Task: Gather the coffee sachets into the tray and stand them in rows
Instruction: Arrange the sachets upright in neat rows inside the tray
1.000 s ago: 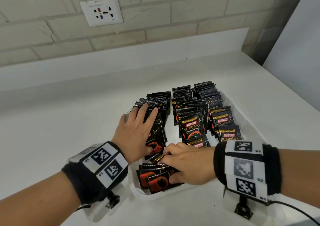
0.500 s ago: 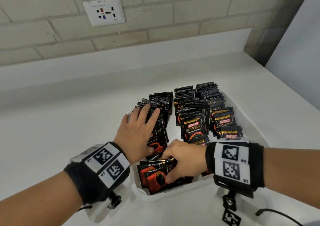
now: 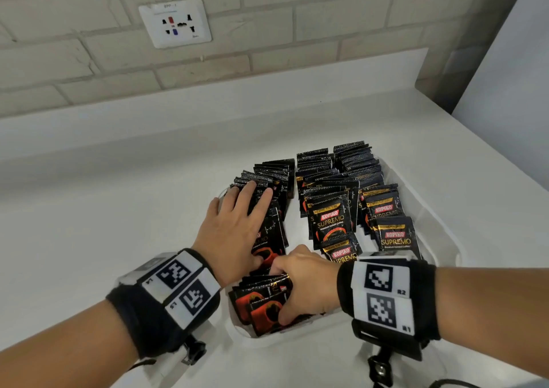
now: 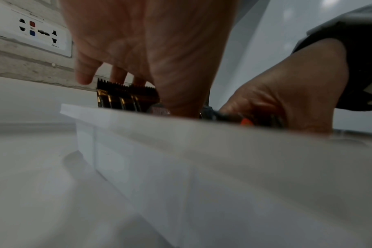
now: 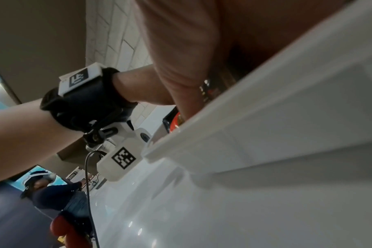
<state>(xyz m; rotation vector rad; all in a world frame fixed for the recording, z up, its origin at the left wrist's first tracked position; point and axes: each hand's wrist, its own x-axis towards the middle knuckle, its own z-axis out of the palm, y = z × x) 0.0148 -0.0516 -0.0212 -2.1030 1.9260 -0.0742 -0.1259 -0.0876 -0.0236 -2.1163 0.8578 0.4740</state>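
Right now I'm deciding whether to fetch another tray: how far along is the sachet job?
Mostly done: the middle row and right row stand in the tray, and no loose sachets show on the counter. In hand: the left hand presses flat on the left row while the right hand grips the front bundle. Left: standing that bundle upright.

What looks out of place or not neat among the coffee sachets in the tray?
The near-left bunch of sachets, under the right hand, lies slanted and fanned out, not standing like the two right rows. The left row, pressed by the left hand, also leans unevenly. All sachets seen lie within the tray.
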